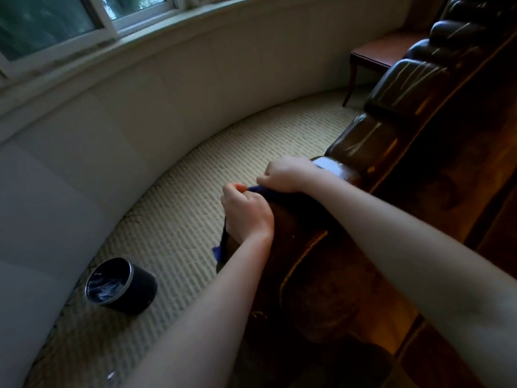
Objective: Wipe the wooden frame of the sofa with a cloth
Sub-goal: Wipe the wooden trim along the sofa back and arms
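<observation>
Patterned, ribbed carpet (179, 228) fills the lower left of the frame, where a round dark bin (120, 285) with a shiny liner stands. At the centre, the left hand (247, 217) is clenched on one end of a dark blue cloth (282, 196), a corner dangling below it; the right hand (289, 175) pinches the other end, stretching the cloth over the glossy, rounded wooden frame (363, 152) of the sofa. To wipe well, I judge the cloth should stay taut and follow each carved, polished lobe. Farther, at upper right, stands a chair (375, 56); a window (56, 21) runs along the upper left.
</observation>
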Motion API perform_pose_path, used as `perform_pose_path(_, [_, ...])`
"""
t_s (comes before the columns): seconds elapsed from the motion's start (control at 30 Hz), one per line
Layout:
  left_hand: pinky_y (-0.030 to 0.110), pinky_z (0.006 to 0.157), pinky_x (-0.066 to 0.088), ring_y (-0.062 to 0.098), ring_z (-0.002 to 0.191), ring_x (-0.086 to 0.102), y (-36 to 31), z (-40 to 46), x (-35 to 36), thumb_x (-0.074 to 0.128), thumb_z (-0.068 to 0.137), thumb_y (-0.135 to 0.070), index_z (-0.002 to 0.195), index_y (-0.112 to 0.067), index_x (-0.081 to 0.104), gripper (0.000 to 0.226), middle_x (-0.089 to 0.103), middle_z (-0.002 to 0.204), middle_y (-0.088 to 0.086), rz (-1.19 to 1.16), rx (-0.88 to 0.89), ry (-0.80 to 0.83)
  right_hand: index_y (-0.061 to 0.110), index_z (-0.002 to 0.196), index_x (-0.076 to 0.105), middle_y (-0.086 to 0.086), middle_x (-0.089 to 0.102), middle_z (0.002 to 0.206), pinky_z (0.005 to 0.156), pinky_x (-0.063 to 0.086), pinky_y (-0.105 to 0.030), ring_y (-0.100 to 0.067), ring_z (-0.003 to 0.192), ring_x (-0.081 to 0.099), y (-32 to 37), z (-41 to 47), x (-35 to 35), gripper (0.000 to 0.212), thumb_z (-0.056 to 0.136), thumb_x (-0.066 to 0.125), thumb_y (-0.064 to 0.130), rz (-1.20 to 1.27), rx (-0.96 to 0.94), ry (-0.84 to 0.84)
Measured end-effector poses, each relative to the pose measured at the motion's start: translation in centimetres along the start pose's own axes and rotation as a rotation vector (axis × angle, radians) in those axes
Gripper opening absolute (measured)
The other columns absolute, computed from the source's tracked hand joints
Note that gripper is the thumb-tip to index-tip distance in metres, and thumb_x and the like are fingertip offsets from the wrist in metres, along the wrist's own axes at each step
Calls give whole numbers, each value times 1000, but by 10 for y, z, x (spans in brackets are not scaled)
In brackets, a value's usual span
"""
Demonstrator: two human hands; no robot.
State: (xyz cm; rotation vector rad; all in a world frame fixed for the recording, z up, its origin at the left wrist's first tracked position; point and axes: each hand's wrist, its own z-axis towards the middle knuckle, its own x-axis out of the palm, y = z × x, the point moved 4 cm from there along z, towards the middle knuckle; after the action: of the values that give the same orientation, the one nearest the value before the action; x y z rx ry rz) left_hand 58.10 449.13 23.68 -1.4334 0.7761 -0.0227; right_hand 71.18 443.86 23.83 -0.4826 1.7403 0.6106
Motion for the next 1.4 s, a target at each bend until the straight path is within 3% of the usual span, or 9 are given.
perform_pose_path(0.17, [32, 80, 30, 24, 99, 55, 0, 4, 6, 35, 92, -18, 104, -18, 51, 20, 58, 110, 3, 91, -3, 38, 19, 110, 60, -11, 59, 116, 76, 38, -35, -25, 91, 55, -82, 24, -5, 47, 87, 39, 55, 171, 322, 59])
perform_pose_path(0.3, [39, 88, 35, 26, 103, 55, -4, 0, 9, 34, 91, -22, 106, -17, 52, 24, 59, 111, 5, 183, 37, 102, 18, 105, 62, -7, 55, 100, 75, 37, -35, -23, 89, 52, -78, 7, -4, 48, 87, 36, 55, 251, 299, -42])
perform_pose_path(0.37, [40, 90, 35, 26, 103, 53, -6, -1, 9, 34, 91, -23, 104, -17, 53, 24, 57, 112, 5, 203, 65, 129, 19, 99, 64, -8, 61, 103, 77, 40, -36, -24, 95, 54, -58, -17, -5, 43, 90, 35, 48, 219, 169, -161])
perform_pose_path(0.5, [41, 93, 38, 26, 102, 53, -6, -4, 8, 37, 91, -22, 100, -16, 57, 23, 57, 112, 7, 193, 117, 141, 7, 113, 65, -9, 63, 123, 106, 31, -37, -22, 124, 49, -21, -83, 10, 38, 89, 44, 28, 201, 7, -604])
perform_pose_path(0.67, [40, 88, 40, 24, 91, 52, -3, -2, 8, 38, 89, -22, 87, -20, 54, 17, 54, 102, 4, 187, 147, 142, 4, 105, 71, -5, 69, 110, 101, 40, -34, -18, 112, 60, -42, -110, 24, 36, 89, 43, 19, 381, -61, -978])
perform_pose_path(0.93, [39, 87, 35, 17, 86, 45, -5, -1, 12, 35, 90, -25, 84, -21, 52, 19, 49, 96, -4, 212, 136, 168, -8, 107, 66, -21, 65, 112, 107, 34, -34, -32, 115, 56, -95, -96, 20, 38, 88, 36, 8, 738, 164, -835])
perform_pose_path(1.17, [43, 93, 37, 23, 94, 52, -3, 0, 11, 33, 90, -26, 91, -15, 58, 27, 55, 103, 3, 204, 123, 151, 2, 108, 69, -10, 68, 113, 105, 35, -37, -24, 117, 56, -11, -123, 33, 39, 87, 43, 21, 467, 142, -1009])
perform_pose_path(1.27, [43, 93, 38, 24, 96, 53, -2, 3, 9, 34, 89, -26, 93, -15, 59, 27, 57, 106, 4, 145, 88, 125, 9, 112, 68, -7, 66, 119, 105, 30, -30, -20, 121, 53, -30, -96, 10, 42, 85, 43, 28, 401, 162, -785])
perform_pose_path(1.4, [29, 75, 29, 6, 73, 45, 0, 1, 4, 37, 89, -23, 88, -19, 57, 20, 55, 100, -2, -27, 54, 48, 21, 108, 64, -7, 61, 116, 87, 38, -37, -22, 105, 54, -61, -42, -10, 41, 90, 35, 44, 296, 197, -222])
